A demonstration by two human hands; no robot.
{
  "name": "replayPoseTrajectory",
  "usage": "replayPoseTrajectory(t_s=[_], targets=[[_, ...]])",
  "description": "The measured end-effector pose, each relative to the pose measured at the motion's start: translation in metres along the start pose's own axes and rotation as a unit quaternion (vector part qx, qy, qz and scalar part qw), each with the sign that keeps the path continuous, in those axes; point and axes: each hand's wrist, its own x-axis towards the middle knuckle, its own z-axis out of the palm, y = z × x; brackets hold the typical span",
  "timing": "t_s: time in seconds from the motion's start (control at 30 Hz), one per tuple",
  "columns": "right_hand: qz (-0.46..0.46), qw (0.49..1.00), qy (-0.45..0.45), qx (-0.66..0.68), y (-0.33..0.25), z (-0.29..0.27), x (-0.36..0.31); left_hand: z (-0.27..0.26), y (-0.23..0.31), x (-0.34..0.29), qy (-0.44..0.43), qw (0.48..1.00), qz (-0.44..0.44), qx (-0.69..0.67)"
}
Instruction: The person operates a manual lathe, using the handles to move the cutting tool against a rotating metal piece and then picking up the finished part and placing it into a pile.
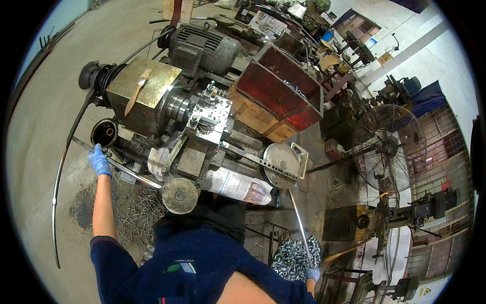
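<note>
At the left, my left hand [99,162], in a blue glove, is closed round a long metal lever [134,174] that slants across the front of the lathe. Just beyond it is a round dark metal cup [105,133]. At the lower right, my right hand [313,274], also gloved in blue and partly hidden by my sleeve, grips the low end of a straight steel rod [299,220]. The rod slopes up to a round metal disc [280,161]. Beside that hand, a container holds many small shiny metal parts [293,257]. The lathe chuck [178,107] and tool block [211,117] lie ahead.
A brush [134,97] lies on the lathe's headstock cover [117,83], with a motor [205,49] behind. A red metal bin [276,91] stands on a wooden box [255,119]. A caged fan [389,147] is at right. Metal scraps [139,215] litter the floor at left.
</note>
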Motion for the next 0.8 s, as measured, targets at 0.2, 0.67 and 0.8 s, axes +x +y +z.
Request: replayPoseTrajectory(t_s=[0.2,0.67,0.8], targets=[[0.002,1.0,-0.009,0.005,0.01,0.011,0.01,-0.002,-0.002,0.001,-0.007,1.0,0.009,0.004],[0.019,1.0,-0.019,-0.007,0.01,0.008,-0.004,0.003,0.002,-0.004,-0.005,1.0,0.009,-0.019],[-0.004,1.0,-0.012,-0.01,0.015,0.016,0.0,0.0,-0.002,0.0,-0.009,1.0,0.007,-0.019]])
